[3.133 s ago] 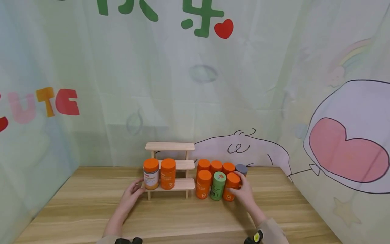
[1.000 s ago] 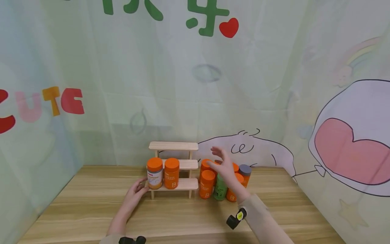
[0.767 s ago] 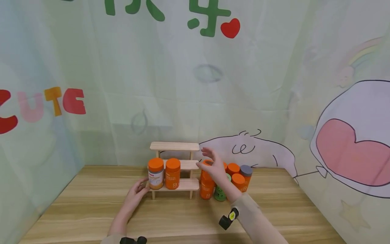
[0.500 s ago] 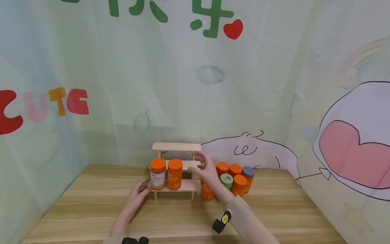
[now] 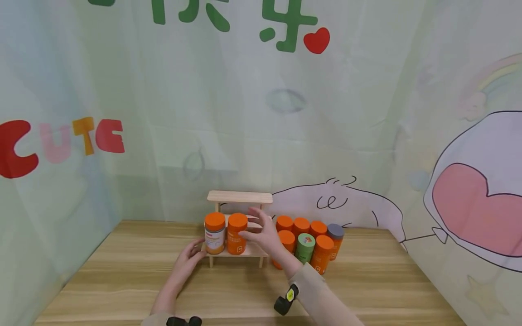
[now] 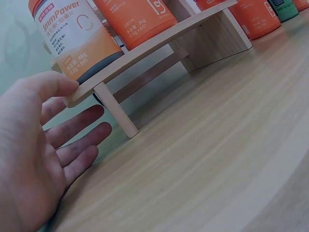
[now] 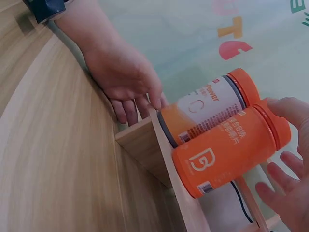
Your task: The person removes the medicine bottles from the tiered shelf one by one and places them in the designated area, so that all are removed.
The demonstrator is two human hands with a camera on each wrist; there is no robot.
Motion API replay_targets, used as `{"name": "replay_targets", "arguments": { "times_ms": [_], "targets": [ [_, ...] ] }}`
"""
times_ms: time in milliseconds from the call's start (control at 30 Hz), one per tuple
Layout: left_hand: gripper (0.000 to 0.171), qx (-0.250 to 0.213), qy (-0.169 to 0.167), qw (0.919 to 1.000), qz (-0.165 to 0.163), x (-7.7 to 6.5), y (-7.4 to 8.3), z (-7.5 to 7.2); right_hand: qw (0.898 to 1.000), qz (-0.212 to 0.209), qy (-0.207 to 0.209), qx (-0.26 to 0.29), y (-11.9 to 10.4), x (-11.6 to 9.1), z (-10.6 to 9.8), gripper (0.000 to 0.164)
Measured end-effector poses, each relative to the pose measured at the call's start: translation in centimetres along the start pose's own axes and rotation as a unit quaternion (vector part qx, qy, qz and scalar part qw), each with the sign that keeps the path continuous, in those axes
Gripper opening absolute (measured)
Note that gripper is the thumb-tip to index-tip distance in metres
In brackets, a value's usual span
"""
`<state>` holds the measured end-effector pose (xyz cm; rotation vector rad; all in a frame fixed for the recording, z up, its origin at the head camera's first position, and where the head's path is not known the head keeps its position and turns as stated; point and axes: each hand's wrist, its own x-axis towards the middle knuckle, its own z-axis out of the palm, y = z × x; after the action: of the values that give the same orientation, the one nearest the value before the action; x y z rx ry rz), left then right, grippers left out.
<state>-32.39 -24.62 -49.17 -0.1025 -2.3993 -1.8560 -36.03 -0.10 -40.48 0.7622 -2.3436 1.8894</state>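
A three-tier wooden display rack (image 5: 239,197) stands on the table. On its lowest shelf are two upright supplement bottles: a white-labelled bottle (image 5: 215,237) with an orange cap at the left end, and an all-orange bottle (image 5: 236,240) beside it. My left hand (image 5: 185,262) holds the left end of that shelf between thumb and index finger, the other fingers spread below, as the left wrist view shows. My right hand (image 5: 265,233) is at the orange bottle's right side, fingers apart. In the right wrist view its thumb (image 7: 288,107) overlaps the orange bottle's cap.
Right of the rack, several orange-capped bottles (image 5: 322,256) stand close together on the wooden table (image 5: 228,294), with a green bottle (image 5: 305,246) and a grey-capped bottle (image 5: 335,237) among them. A printed curtain (image 5: 228,113) hangs behind and at both sides.
My right hand has left the bottle cluster and crossed leftward to the orange bottle on the rack. My left hand has kept its place at the shelf end. The view has shifted slightly.
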Motion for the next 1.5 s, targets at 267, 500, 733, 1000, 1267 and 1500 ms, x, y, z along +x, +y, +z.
{"name": "replay_targets", "arguments": {
  "times_ms": [267, 500, 733, 1000, 1267, 1500],
  "targets": [
    [0.050, -0.004, 0.004, 1.0000, 0.001, -0.1, 0.1, 0.1, 1.000, 0.022, -0.009, -0.009, 0.4, 0.0, 1.2, 0.071],
    [0.049, -0.009, 0.008, 0.9999, 0.001, -0.1, 0.1, 0.2, 1.000, 0.026, 0.001, -0.008, 0.3, -0.1, 1.8, 0.072],
    [0.049, -0.009, 0.005, 0.9999, -0.001, -0.1, 0.1, 0.1, 0.999, 0.021, 0.018, -0.022, 0.7, -0.1, 2.3, 0.073],
    [0.049, -0.007, 0.000, 1.0000, 0.003, 0.0, 0.2, 0.2, 0.999, 0.031, 0.023, -0.024, -1.8, -1.1, 2.6, 0.067],
    [0.050, -0.011, -0.001, 0.9999, 0.003, -0.1, 0.2, 0.2, 0.999, 0.032, 0.024, -0.027, -1.8, -1.2, 2.8, 0.064],
    [0.051, -0.011, -0.001, 0.9999, -0.002, -0.1, 0.2, 0.1, 0.999, 0.025, 0.030, -0.020, 1.0, -0.3, 3.0, 0.067]
  ]
}}
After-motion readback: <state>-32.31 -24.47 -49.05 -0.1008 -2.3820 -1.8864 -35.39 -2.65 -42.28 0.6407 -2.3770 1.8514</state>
